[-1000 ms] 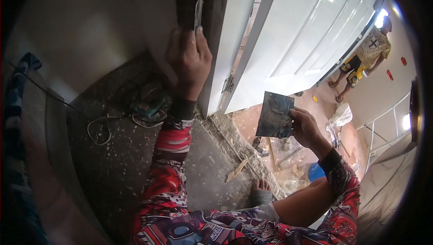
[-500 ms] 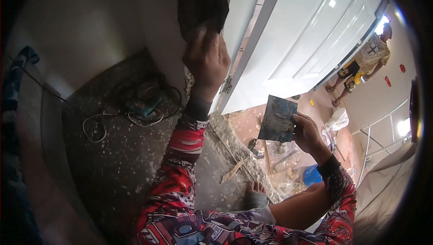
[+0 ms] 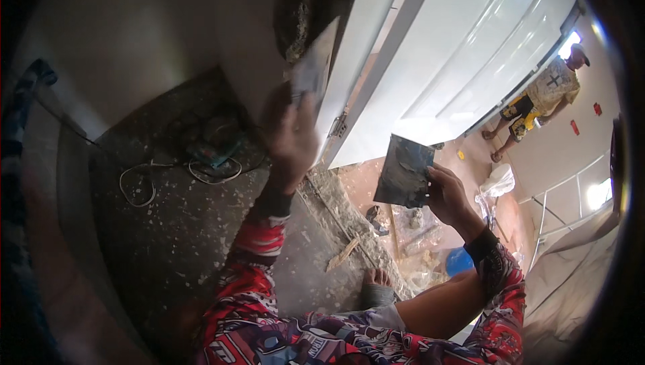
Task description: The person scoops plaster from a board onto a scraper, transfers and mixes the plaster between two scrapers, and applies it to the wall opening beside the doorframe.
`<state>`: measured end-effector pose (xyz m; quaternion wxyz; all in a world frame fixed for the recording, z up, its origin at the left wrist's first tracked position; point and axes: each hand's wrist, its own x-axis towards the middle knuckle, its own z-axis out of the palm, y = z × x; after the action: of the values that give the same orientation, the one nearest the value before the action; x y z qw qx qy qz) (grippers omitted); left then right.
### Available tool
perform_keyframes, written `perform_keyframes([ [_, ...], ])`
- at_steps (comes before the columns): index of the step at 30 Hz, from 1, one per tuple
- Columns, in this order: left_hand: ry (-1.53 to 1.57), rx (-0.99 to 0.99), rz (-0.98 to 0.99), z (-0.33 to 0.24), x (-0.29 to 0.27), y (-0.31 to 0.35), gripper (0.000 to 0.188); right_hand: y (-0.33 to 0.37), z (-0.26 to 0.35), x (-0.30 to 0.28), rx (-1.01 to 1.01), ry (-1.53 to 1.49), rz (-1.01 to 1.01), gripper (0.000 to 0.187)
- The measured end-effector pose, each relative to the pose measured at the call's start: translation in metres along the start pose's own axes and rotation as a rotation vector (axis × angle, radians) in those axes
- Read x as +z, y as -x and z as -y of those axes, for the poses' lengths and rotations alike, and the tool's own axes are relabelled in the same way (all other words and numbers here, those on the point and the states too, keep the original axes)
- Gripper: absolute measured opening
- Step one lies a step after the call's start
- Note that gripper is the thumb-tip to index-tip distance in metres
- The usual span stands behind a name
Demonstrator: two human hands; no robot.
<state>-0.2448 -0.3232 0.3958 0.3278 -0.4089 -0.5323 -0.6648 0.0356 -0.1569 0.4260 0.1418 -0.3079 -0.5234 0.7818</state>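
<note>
My left hand [image 3: 292,130], blurred by motion, is closed on a flat scraper blade [image 3: 316,66] with a pale sheen. The blade stands up beside the white door frame [image 3: 366,42]. Just above it, a dark rough patch [image 3: 300,12] with a ragged lighter ridge runs along the wall edge. My right hand [image 3: 449,194] grips a thin square plate [image 3: 405,171] by its right edge, fingers and thumb on either side. Grey paste smears the plate's face, which is tilted toward me.
A white panelled door [image 3: 463,49] hangs from a hinge [image 3: 338,125]. A green power tool [image 3: 218,153] with white cord lies on the speckled floor. Beyond my bare foot [image 3: 377,278] are rubble and a blue container [image 3: 460,261]. Another person [image 3: 547,89] stands far right.
My left hand has come down with the blade, which has turned and now catches light. The rough patch above shows more. The plate in my right hand has shifted slightly left and tilted.
</note>
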Motion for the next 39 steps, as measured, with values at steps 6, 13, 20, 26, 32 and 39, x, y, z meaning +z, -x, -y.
perform_keyframes([
  [6,0.686,-0.844,0.17,-0.004,-0.028,0.021,0.016,-0.008,-0.009,0.023,-0.026,-0.057,0.06,0.034],
  [13,0.185,-0.326,0.417,-0.028,-0.02,0.029,0.014,-0.016,-0.022,0.044,-0.045,-0.125,0.006,0.029],
  [20,0.196,-0.07,0.496,-0.054,-0.007,0.046,0.01,0.002,-0.014,0.049,-0.188,-0.071,-0.106,0.025],
  [26,0.125,0.084,0.712,-0.047,0.0,0.09,0.025,0.002,-0.011,0.033,-0.212,-0.077,-0.119,0.024],
  [32,0.071,0.149,0.83,-0.032,0.011,0.11,0.024,0.003,-0.006,0.004,-0.238,-0.098,-0.08,0.028],
  [39,0.191,-0.146,0.746,-0.018,0.02,0.085,0.015,0.011,0.016,-0.031,-0.348,-0.065,-0.185,0.022],
])
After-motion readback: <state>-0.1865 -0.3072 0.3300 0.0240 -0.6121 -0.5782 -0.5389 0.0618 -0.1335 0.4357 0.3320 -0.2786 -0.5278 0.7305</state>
